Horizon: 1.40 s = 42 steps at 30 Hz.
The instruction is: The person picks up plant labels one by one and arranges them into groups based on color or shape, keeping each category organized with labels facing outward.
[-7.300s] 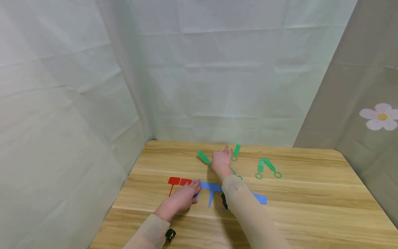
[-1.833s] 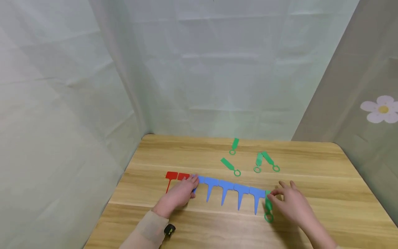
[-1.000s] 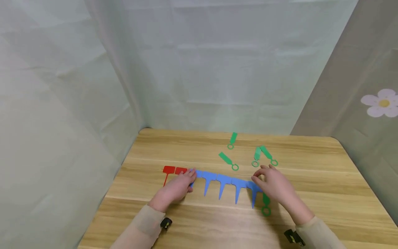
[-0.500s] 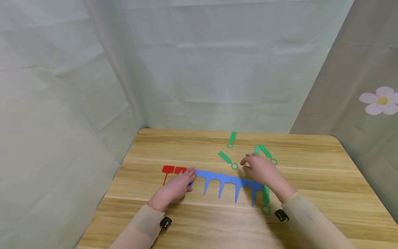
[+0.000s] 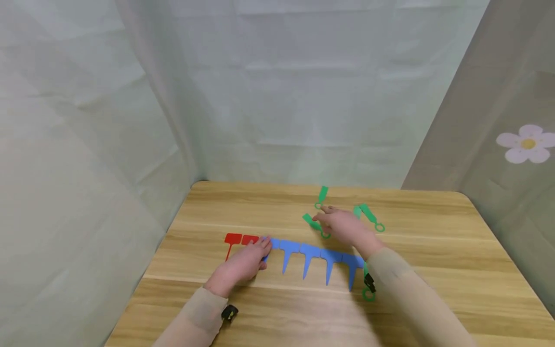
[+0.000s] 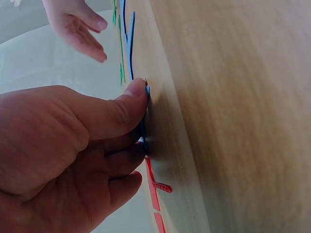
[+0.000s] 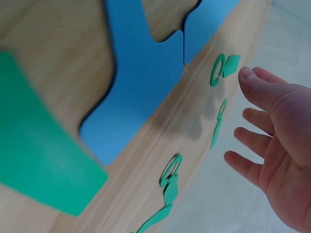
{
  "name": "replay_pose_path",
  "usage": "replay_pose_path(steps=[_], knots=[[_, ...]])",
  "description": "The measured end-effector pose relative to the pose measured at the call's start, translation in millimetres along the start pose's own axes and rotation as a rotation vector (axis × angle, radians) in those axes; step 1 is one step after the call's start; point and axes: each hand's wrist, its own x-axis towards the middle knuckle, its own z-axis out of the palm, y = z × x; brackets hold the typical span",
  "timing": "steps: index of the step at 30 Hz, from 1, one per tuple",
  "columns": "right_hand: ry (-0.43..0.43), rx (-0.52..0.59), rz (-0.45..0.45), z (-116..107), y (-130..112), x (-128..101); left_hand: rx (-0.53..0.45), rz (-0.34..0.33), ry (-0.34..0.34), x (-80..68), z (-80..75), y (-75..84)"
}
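A row of flat T-shaped plant labels lies on the table: two red labels [image 5: 233, 238] at the left, then several blue labels [image 5: 310, 250]. At the row's right end a green ring-ended tag [image 5: 368, 294] lies partly hidden by my right wrist; its wide end [image 7: 43, 145] shows close up in the right wrist view. My left hand [image 5: 243, 262] rests on the leftmost blue label, fingers and thumb touching it. Farther back, my right hand [image 5: 344, 226] hovers with spread fingers, holding nothing, over a green tag [image 5: 311, 221] that it partly covers.
Another green tag [image 5: 323, 194] lies near the back edge. Two more, a partly hidden tag [image 5: 357, 211] and a slanted tag [image 5: 367, 212], lie right of my right hand. Pale cloth walls [image 5: 295, 120] enclose the wooden table [image 5: 442, 241] at the back and sides.
One green tag was brought from the back to the row's right end and let go. My right hand has since moved left and back over the remaining tags. My left hand stays put.
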Motion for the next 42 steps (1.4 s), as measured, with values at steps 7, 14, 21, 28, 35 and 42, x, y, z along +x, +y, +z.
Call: replay_pose_path(steps=[7,14,21,28,35,42], knots=[[-0.072,-0.058,0.036,7.9,-4.8,21.0,-0.002,0.008,0.008,-1.8,5.9,-2.7],[-0.167,-0.134,0.11,10.2,-9.6,32.7,0.024,0.035,0.02,-0.8,9.1,-2.4],[-0.223,-0.117,0.192,14.6,-10.5,40.2,0.008,0.014,0.012,0.0,9.5,-1.7],[-0.275,-0.161,0.311,17.7,-17.1,48.7,0.008,0.013,-0.006,-1.0,7.5,-1.2],[-0.206,-0.282,0.318,15.7,-23.8,54.8,0.002,0.009,0.005,0.9,2.2,-0.1],[-0.213,-0.381,0.318,12.1,-28.9,56.3,0.016,0.003,0.006,1.6,0.4,0.2]])
